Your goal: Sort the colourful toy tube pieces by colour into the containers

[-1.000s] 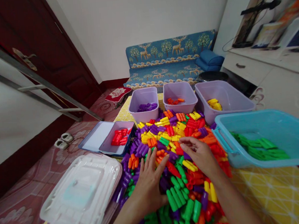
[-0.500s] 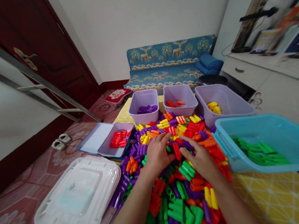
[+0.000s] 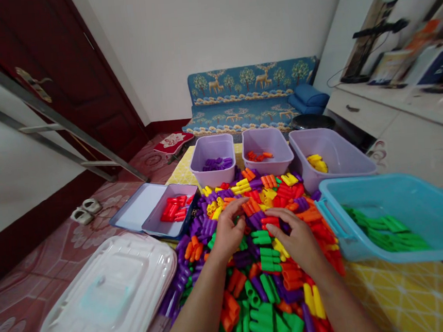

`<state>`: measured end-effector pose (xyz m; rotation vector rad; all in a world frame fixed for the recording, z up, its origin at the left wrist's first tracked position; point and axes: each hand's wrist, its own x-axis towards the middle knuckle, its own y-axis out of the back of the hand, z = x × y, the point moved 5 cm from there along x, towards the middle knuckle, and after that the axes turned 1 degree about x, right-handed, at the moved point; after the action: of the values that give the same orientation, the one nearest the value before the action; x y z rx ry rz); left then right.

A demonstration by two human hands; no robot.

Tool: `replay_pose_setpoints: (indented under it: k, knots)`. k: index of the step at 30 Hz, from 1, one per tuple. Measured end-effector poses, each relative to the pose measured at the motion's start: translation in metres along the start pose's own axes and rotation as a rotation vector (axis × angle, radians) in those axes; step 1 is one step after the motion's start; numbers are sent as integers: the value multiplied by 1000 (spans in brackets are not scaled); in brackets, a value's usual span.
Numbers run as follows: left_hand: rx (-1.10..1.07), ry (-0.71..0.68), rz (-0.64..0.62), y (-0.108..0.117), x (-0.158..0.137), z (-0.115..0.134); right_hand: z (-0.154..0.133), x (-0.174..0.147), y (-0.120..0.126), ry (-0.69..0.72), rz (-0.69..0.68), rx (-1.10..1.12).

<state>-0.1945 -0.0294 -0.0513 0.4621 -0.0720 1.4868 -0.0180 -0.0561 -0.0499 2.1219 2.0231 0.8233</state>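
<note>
A heap of plastic bullet-shaped building blocks (image 3: 270,257) in red, orange, yellow, green and purple lies between and around my hands. My left hand (image 3: 229,230) is over the heap, thumb and curved fingers apart, beside an orange block (image 3: 251,206) and a purple one (image 3: 256,219). Nothing shows held in it. My right hand (image 3: 295,232) has its thumb and forefinger around the end of a red block (image 3: 269,222); the other fingers are partly hidden. Just below the hands lie green blocks (image 3: 269,260).
Behind the heap stand lilac bins holding purple (image 3: 213,177), orange (image 3: 269,168) and yellow (image 3: 336,169) blocks. A blue tub (image 3: 335,223) with green blocks is at right. At left are an open case (image 3: 172,227) with red blocks and stacked clear lids (image 3: 112,294).
The red block between my hands has turned from upright to lying sideways at my right fingertips. My left hand has drawn slightly back to the left. Green blocks beneath have shifted.
</note>
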Motion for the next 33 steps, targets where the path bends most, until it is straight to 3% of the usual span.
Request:
replay_pose_setpoints:
  k: [6, 9, 13, 19, 23, 29, 33]
  knots:
    - [192, -75, -55, -4, -4, 16, -10, 1, 10, 103, -4, -335]
    - [232, -64, -32, -4, -4, 15, -9, 0, 14, 27, -4, -361]
    - [229, -43, 16, -1, -3, 12, -2, -5, 14, -171, 52, -154]
    - [207, -101, 9, -3, -6, 17, 0, -6, 19, -269, 211, 289]
    - [192, -135, -16, -3, -8, 25, 4, -7, 15, -289, 198, 339]
    - [50, -51, -22, -5, -9, 18, -2, -8, 3, -152, 68, 230]
    - [20, 30, 37, -2, -8, 8, 2, -11, 11, -210, 211, 290]
